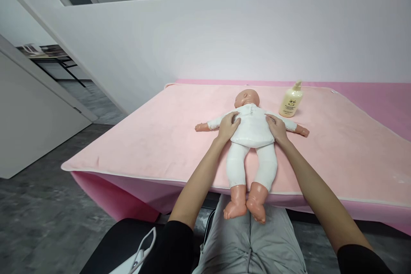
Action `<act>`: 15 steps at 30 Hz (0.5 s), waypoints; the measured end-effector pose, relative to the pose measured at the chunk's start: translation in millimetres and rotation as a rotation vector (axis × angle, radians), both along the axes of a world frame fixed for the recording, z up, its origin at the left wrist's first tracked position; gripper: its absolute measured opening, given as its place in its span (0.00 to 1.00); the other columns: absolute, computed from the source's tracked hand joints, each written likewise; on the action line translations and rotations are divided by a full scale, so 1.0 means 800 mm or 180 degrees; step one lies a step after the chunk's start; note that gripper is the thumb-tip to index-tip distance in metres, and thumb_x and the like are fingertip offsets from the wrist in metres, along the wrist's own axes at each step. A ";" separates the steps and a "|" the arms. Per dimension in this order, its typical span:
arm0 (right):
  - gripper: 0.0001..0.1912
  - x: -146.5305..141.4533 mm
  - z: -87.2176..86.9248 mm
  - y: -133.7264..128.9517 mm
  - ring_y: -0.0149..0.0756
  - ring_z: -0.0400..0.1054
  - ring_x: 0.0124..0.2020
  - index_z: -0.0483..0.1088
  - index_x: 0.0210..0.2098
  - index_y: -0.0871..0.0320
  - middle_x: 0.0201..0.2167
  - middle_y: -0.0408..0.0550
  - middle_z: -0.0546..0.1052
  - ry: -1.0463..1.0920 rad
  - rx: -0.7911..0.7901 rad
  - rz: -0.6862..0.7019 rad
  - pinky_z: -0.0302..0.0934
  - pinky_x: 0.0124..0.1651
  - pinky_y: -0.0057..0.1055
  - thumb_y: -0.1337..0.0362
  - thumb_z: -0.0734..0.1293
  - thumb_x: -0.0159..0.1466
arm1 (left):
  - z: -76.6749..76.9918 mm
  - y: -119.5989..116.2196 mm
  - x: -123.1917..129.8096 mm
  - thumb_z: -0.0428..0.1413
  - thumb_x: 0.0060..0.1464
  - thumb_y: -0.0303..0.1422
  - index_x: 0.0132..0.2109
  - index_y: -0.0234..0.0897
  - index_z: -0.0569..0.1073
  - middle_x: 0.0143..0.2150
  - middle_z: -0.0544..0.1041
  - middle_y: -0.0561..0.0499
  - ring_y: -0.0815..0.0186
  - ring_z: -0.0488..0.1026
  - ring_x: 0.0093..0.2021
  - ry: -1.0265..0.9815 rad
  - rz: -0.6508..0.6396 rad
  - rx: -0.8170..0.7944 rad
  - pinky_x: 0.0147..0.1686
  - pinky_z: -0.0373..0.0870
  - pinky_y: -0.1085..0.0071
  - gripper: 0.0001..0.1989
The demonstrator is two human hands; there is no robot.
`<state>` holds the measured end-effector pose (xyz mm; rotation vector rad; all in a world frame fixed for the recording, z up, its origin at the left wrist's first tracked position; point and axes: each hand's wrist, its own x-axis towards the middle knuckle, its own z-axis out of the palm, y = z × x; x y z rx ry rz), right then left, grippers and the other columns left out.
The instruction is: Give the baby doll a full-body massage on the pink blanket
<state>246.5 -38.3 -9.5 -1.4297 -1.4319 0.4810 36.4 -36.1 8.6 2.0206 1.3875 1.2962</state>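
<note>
A baby doll [252, 130] with a white cloth body lies on the pink table, its head turned to the left with an ear showing. Both its arms are stretched out sideways, and its bare feet hang past the table's front edge. My left hand [229, 126] holds the left side of the torso, just below the armpit. On the opposite side, my right hand [276, 128] grips the torso in the same way. The fingertips of both hands are partly hidden against the cloth. A yellow pump bottle [290, 102] stands beyond my right hand, near the doll's shoulder.
A light pink blanket [154, 137] with a white edge covers the table over a darker pink cloth [382, 102]. Behind it rises a white wall [208, 38]. At the lower left is a black chair [118, 244] with a white device and cable [141, 254].
</note>
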 end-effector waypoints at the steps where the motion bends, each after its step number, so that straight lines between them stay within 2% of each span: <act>1: 0.19 0.000 0.000 0.000 0.41 0.68 0.46 0.73 0.42 0.57 0.43 0.50 0.76 -0.0004 -0.0008 0.0001 0.58 0.53 0.41 0.55 0.59 0.59 | 0.000 0.000 0.000 0.50 0.52 0.30 0.46 0.37 0.70 0.48 0.74 0.48 0.62 0.69 0.49 0.0011 0.0004 0.0000 0.52 0.63 0.64 0.13; 15: 0.19 0.000 0.000 -0.001 0.41 0.67 0.47 0.73 0.43 0.58 0.44 0.50 0.76 -0.0035 -0.0007 -0.0005 0.57 0.53 0.39 0.55 0.59 0.59 | 0.004 -0.002 -0.001 0.50 0.53 0.28 0.45 0.38 0.72 0.49 0.74 0.50 0.63 0.68 0.52 0.0007 -0.0090 -0.0054 0.55 0.61 0.64 0.13</act>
